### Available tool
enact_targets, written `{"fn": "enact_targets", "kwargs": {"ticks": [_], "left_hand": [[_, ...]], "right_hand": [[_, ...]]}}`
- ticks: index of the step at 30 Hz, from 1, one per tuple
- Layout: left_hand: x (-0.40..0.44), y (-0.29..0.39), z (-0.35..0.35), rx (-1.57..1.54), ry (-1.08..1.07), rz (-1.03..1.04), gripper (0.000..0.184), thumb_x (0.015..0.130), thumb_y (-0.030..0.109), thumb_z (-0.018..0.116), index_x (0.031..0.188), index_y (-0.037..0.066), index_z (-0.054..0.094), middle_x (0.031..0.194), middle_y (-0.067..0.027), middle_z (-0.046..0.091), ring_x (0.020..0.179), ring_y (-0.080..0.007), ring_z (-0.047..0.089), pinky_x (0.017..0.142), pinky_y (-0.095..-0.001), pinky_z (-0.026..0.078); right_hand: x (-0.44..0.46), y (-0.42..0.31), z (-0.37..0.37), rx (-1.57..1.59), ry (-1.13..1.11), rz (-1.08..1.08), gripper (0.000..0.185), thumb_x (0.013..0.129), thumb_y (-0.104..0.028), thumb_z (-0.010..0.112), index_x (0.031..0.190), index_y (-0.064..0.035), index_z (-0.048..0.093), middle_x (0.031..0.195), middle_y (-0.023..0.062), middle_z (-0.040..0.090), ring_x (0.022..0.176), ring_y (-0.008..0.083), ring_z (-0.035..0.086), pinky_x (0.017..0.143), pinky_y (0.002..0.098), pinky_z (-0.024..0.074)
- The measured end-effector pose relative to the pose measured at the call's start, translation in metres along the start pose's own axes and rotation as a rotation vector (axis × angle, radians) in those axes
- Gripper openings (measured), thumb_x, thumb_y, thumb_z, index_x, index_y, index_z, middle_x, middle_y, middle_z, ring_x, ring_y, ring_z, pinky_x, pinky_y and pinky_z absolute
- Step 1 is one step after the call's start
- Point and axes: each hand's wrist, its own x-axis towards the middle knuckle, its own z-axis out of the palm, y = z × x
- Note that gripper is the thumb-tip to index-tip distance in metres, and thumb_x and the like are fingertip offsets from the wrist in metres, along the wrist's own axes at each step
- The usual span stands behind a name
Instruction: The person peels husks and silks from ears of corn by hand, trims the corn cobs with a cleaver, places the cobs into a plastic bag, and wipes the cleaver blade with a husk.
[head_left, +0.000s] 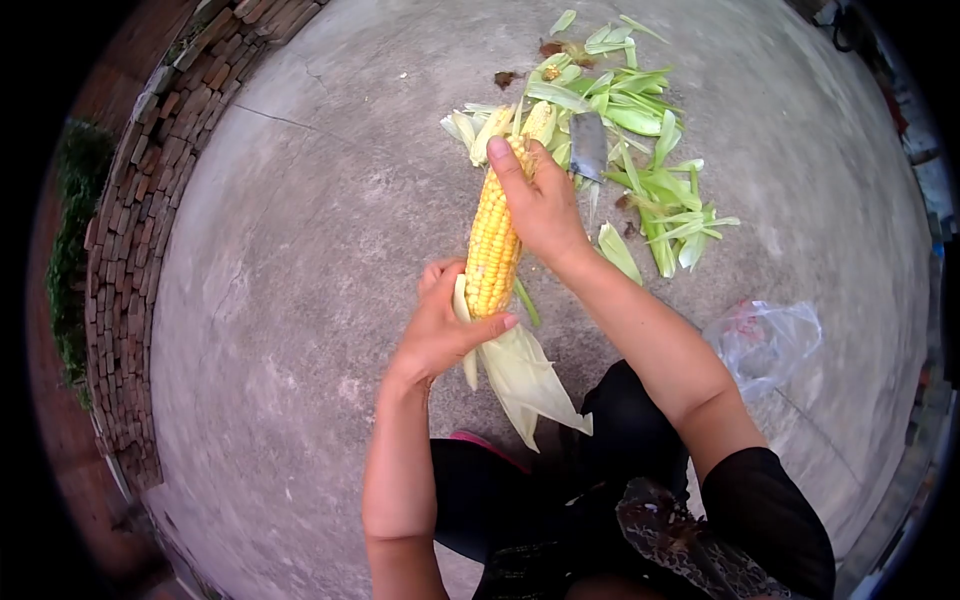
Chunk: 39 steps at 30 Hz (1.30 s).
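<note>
An ear of corn (492,240) with bare yellow kernels is held up between my two hands, tilted slightly to the right at its top. My left hand (442,325) is closed round its lower end, where pale husk leaves (525,380) hang down toward my knees. My right hand (543,200) grips the upper part, thumb along the kernels. Just beyond it, other husked ears (492,135) lie on the ground, partly hidden by the held one. A cleaver-like metal blade (588,147) rests among the husks close by my right hand; its handle cannot be made out.
Green husks (660,200) are strewn on the concrete ground (310,250) ahead and to the right, with brown corn silk (506,78) among them. A clear plastic bag (765,345) lies right of my knees. Stacked bricks (150,200) line the left side.
</note>
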Motion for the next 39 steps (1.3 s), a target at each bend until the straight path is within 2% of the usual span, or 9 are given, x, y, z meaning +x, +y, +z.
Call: {"fn": "enact_targets", "kwargs": {"ticks": [4, 6, 7, 11, 16, 23, 28, 32, 39], "left_hand": [[0.002, -0.002, 0.012, 0.246, 0.163, 0.145, 0.056, 0.063, 0.016, 0.076, 0.109, -0.002, 0.049, 0.093, -0.009, 0.058, 0.084, -0.0161, 0.057, 0.079, -0.0296, 0.047], [0.0, 0.009, 0.017, -0.276, 0.06, -0.253, 0.044, 0.064, 0.012, 0.068, 0.101, -0.001, 0.048, 0.086, -0.0097, 0.058, 0.076, -0.0166, 0.057, 0.07, -0.0307, 0.048], [-0.001, 0.015, 0.016, -0.28, 0.063, -0.255, 0.044, 0.064, 0.012, 0.068, 0.101, -0.001, 0.048, 0.086, -0.0097, 0.058, 0.076, -0.0166, 0.057, 0.07, -0.0307, 0.048], [-0.001, 0.022, 0.012, -0.34, 0.053, -0.262, 0.044, 0.067, 0.004, 0.067, 0.106, 0.001, 0.045, 0.088, -0.005, 0.054, 0.074, -0.0108, 0.053, 0.065, -0.0254, 0.046], [-0.001, 0.023, 0.019, -0.289, 0.12, -0.26, 0.044, 0.068, 0.002, 0.065, 0.106, 0.001, 0.044, 0.09, -0.0056, 0.055, 0.075, -0.0104, 0.053, 0.065, -0.0252, 0.046], [0.001, 0.03, 0.02, -0.407, 0.308, -0.219, 0.064, 0.068, 0.002, 0.064, 0.125, 0.002, 0.036, 0.103, -0.0103, 0.055, 0.088, -0.0155, 0.056, 0.075, -0.0283, 0.048], [0.004, 0.027, 0.002, -0.702, 0.394, -0.161, 0.07, 0.072, -0.004, 0.065, 0.132, 0.005, 0.03, 0.114, -0.0115, 0.051, 0.098, -0.0173, 0.055, 0.083, -0.0303, 0.049], [0.002, 0.011, -0.016, -0.81, 0.474, -0.154, 0.072, 0.074, -0.004, 0.066, 0.133, 0.008, 0.027, 0.115, -0.0098, 0.049, 0.099, -0.0168, 0.054, 0.082, -0.0304, 0.05], [-0.002, 0.01, -0.029, -0.777, 0.51, -0.165, 0.075, 0.073, -0.006, 0.065, 0.135, 0.009, 0.026, 0.116, -0.0101, 0.048, 0.099, -0.0173, 0.053, 0.082, -0.0309, 0.05]], "right_hand": [[0.003, 0.009, 0.003, -0.018, 0.042, -0.018, 0.059, 0.096, -0.048, 0.037, 0.094, 0.008, 0.056, 0.078, 0.0274, 0.061, 0.081, 0.0403, 0.063, 0.072, 0.0417, 0.0483], [0.007, 0.012, 0.002, -0.094, 0.054, -0.07, 0.058, 0.097, -0.045, 0.035, 0.088, 0.0073, 0.058, 0.075, 0.0274, 0.061, 0.077, 0.0422, 0.062, 0.069, 0.0432, 0.0482], [0.009, 0.012, 0.001, -0.166, 0.071, -0.118, 0.059, 0.098, -0.042, 0.032, 0.081, 0.0066, 0.06, 0.072, 0.0275, 0.061, 0.074, 0.0442, 0.061, 0.067, 0.0446, 0.0481], [0.014, 0.002, -0.011, -0.41, -0.036, -0.038, 0.06, 0.099, -0.04, 0.032, 0.072, 0.0047, 0.062, 0.068, 0.0278, 0.059, 0.068, 0.0437, 0.058, 0.065, 0.0451, 0.0454], [0.016, 0.005, -0.011, -0.759, 0.105, -0.198, 0.059, 0.098, -0.036, 0.035, 0.062, -0.0004, 0.064, 0.051, 0.0216, 0.056, 0.048, 0.0376, 0.059, 0.049, 0.0469, 0.0462], [0.001, 0.003, -0.001, -0.74, 0.088, -0.363, 0.052, 0.095, -0.037, 0.045, 0.059, -0.0041, 0.062, 0.051, 0.0179, 0.056, 0.046, 0.0336, 0.058, 0.046, 0.0431, 0.0457], [-0.024, -0.014, 0.006, -0.283, -0.471, -0.534, 0.041, 0.092, -0.032, 0.053, 0.065, -0.0028, 0.061, 0.057, 0.0167, 0.056, 0.05, 0.0336, 0.056, 0.047, 0.0411, 0.0417], [-0.018, -0.022, -0.004, -0.48, -0.866, -0.378, 0.04, 0.092, -0.036, 0.052, 0.07, -0.0048, 0.063, 0.06, 0.0161, 0.058, 0.061, 0.0342, 0.06, 0.057, 0.0411, 0.0459], [-0.006, 0.008, -0.015, -1.009, -0.799, -0.038, 0.046, 0.09, -0.045, 0.05, 0.094, -0.0021, 0.066, 0.093, 0.0159, 0.066, 0.084, 0.0338, 0.063, 0.073, 0.0459, 0.0489]]}}
